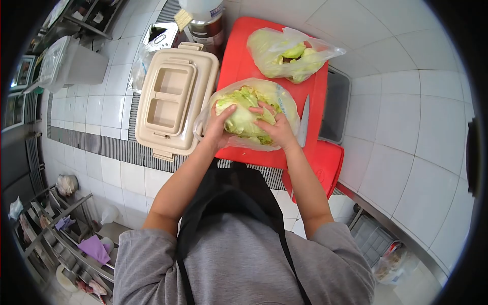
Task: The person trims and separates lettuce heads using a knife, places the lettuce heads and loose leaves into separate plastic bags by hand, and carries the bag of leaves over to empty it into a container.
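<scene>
A pale green head of lettuce [241, 121] lies in an opened clear plastic bag [288, 105] on the red cutting board [236, 48]. My left hand [218, 128] grips its left side, thumb on top. From the right, my right hand [278, 129] holds the lettuce with bent fingers among the leaves; a loose leaf piece shows by the fingertips. Some of the fingers are hidden by leaves. Just right of the bag, a knife [304, 124] rests on the board, blade pointing away from me. Farther back is another plastic bag [264, 48] with lettuce leaves inside.
Left of the board stands a beige lidded box [143, 122]. A metal canister [207, 31] is behind it. A dark grey tub [336, 104] sits along the board's right edge, with a red container [325, 165] nearer me. Tiled wall [391, 101] bounds the right side.
</scene>
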Motion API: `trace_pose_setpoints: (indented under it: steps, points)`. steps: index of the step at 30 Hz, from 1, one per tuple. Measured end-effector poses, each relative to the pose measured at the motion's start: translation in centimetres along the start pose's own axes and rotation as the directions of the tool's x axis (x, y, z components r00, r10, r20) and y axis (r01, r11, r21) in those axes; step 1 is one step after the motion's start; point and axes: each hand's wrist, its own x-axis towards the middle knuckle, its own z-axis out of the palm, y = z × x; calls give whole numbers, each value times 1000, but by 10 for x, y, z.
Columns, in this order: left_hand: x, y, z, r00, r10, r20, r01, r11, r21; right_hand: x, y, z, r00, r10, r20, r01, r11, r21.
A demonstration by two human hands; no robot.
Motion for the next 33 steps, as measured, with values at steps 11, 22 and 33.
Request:
trace_pose_setpoints:
  steps: [11, 22, 33]
  points:
    - [-10, -3, -39, 990, 126, 66, -116, 983, -142, 10, 54, -15, 971, 86, -222, -222, 666, -712]
    - [-13, 2, -6, 990, 110, 93, -83, 963, -256, 10, 8, 24, 957, -289, -34, 259, 898, -357]
    - [-29, 4, 18, 982, 171, -82, -172, 985, -4, 9, -1, 22, 988, -145, -51, 137, 980, -145]
